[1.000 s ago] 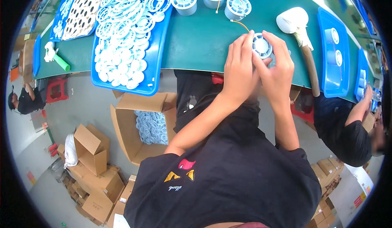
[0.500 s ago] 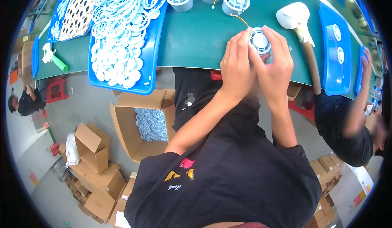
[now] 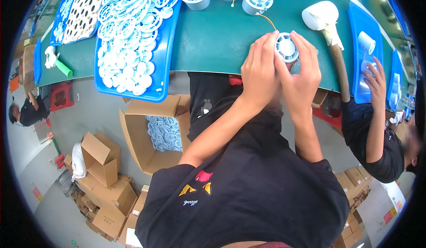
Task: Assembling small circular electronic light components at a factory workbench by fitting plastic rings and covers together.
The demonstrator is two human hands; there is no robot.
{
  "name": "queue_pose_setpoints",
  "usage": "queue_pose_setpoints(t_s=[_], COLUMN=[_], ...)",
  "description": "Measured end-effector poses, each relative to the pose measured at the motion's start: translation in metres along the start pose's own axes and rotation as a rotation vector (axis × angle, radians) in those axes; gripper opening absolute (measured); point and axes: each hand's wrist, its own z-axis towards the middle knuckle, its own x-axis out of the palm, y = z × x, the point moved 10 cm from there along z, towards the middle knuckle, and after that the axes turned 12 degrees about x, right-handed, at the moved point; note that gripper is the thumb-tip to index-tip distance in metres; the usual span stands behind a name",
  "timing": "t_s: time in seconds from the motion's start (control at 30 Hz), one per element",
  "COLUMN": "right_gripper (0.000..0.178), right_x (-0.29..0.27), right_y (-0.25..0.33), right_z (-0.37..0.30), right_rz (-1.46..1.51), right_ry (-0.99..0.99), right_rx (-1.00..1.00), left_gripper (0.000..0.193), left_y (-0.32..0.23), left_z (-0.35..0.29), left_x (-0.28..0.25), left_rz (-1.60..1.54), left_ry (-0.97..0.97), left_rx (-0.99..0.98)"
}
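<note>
Between my left hand (image 3: 259,68) and my right hand (image 3: 302,72) is a small round motor-like unit (image 3: 286,46), white with a slotted, spoked top. Both hands close around its sides near the front edge of the green table, their fingertips meeting its rim. A short bundle of red and yellow wires (image 3: 269,20) runs from its far side. Beyond my hands stand several similar pale cylindrical units (image 3: 195,1) with thin wires. The underside of the held unit is hidden by my palms.
Left is a blue tray (image 3: 165,81) heaped with white rings and discs. A mallet with a white-wrapped head (image 3: 320,16) lies right. Further right, a co-worker's hand (image 3: 376,86) reaches over a blue tray (image 3: 360,98) with white cylinders. An open carton (image 3: 133,137) of blue-white rings stands below.
My hands and the held unit have shifted very slightly right. The co-worker's hand has moved left over the tray beside it, and one white cylinder there now lies tipped.
</note>
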Motion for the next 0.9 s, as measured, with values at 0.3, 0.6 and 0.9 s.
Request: queue_pose_setpoints(t_s=[0.3, 0.6, 0.9], right_gripper=[0.039, 0.057, 0.064], right_x=[-0.006, -0.036, -0.029], right_y=[-0.007, -0.078, -0.014], right_z=[0.009, 0.071, 0.036], right_rz=[0.042, -0.590, 0.053], right_ry=[0.074, -0.152, 0.263], right_rx=[-0.027, 0.049, -0.017], left_gripper=[0.068, 0.067, 0.071], left_y=[-0.001, 0.005, 0.006], left_z=[0.002, 0.007, 0.010], left_x=[-0.003, 0.005, 0.007], left_rz=[-0.056, -0.273, -0.319], left_ry=[0.008, 0.126, 0.189], left_rx=[-0.027, -0.152, -0.100])
